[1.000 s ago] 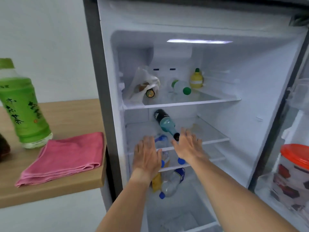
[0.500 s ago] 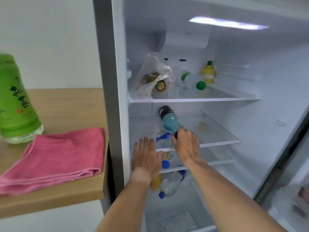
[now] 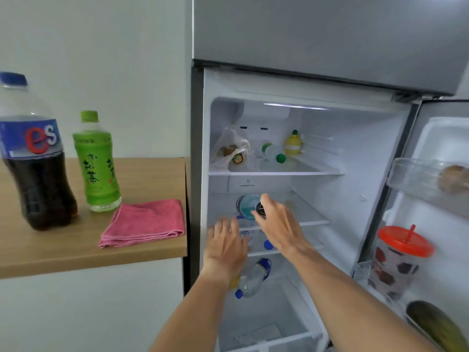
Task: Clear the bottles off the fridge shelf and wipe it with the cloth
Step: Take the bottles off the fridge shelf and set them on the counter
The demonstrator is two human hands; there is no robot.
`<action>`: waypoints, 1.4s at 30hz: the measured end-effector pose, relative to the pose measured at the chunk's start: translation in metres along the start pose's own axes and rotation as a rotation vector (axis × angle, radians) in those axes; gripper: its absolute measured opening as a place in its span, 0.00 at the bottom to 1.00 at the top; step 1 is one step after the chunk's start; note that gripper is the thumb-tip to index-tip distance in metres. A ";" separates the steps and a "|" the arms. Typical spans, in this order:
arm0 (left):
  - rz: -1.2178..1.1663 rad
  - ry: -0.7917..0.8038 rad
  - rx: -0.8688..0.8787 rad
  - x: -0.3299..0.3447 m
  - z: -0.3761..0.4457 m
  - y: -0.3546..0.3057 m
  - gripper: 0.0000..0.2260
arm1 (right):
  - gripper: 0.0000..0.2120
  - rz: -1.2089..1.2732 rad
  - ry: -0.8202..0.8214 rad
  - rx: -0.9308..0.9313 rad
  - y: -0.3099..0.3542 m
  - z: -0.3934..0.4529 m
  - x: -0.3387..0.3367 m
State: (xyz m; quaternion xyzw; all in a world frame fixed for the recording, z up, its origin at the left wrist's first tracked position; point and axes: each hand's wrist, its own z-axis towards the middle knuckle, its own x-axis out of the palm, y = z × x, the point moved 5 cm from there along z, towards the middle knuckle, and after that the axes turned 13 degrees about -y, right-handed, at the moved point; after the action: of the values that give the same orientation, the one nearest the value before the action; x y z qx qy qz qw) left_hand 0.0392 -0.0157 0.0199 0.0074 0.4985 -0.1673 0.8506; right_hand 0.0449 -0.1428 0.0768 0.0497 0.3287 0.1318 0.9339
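Note:
The fridge stands open. A teal bottle with a black cap lies on the middle glass shelf, cap toward me. My right hand grips its neck at the cap. My left hand hovers flat, fingers apart, at the shelf's front left edge, holding nothing. Behind it, clear bottles with blue caps lie on the shelf below, partly hidden. Another blue-capped bottle lies lower still. A folded pink cloth rests on the wooden counter to the left.
A cola bottle and a green tea bottle stand on the counter. The top shelf holds a plastic bag, a green-capped bottle and a yellow lemon bottle. The open door at right carries an orange-lidded cup.
My right hand closed around the teal bottle's neck and turned the cap toward me. My head pulled back and up, bringing the cola bottle and freezer door into view. The left hand stayed flat.

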 end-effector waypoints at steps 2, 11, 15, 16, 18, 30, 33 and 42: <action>0.020 -0.040 -0.003 -0.023 -0.014 0.001 0.25 | 0.13 0.073 -0.016 0.044 0.012 -0.001 -0.028; 0.077 -0.182 -0.085 -0.125 -0.086 0.042 0.24 | 0.13 0.267 -0.171 0.161 0.081 0.020 -0.146; 0.101 -0.211 -0.154 -0.160 -0.102 0.083 0.26 | 0.11 0.258 -0.210 0.162 0.117 0.041 -0.180; 0.096 -0.214 -0.181 -0.166 -0.105 0.096 0.27 | 0.11 0.269 -0.208 0.152 0.127 0.046 -0.184; 0.088 -0.217 -0.236 -0.175 -0.110 0.122 0.27 | 0.13 0.310 -0.193 0.131 0.150 0.055 -0.185; 0.223 -0.248 -0.410 -0.204 -0.129 0.269 0.15 | 0.18 0.497 -0.102 0.019 0.331 0.101 -0.102; 0.257 -0.244 -0.441 -0.205 -0.128 0.299 0.16 | 0.16 0.512 -0.088 0.009 0.364 0.112 -0.074; 0.215 -0.243 -0.465 -0.181 -0.117 0.339 0.25 | 0.20 0.618 0.041 0.056 0.388 0.142 -0.021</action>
State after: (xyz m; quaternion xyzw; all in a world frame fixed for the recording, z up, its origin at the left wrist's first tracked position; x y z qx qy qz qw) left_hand -0.0417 0.3755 0.0628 -0.1552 0.4142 0.0431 0.8958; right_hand 0.0359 0.2233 0.2697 0.1702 0.3201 0.4015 0.8411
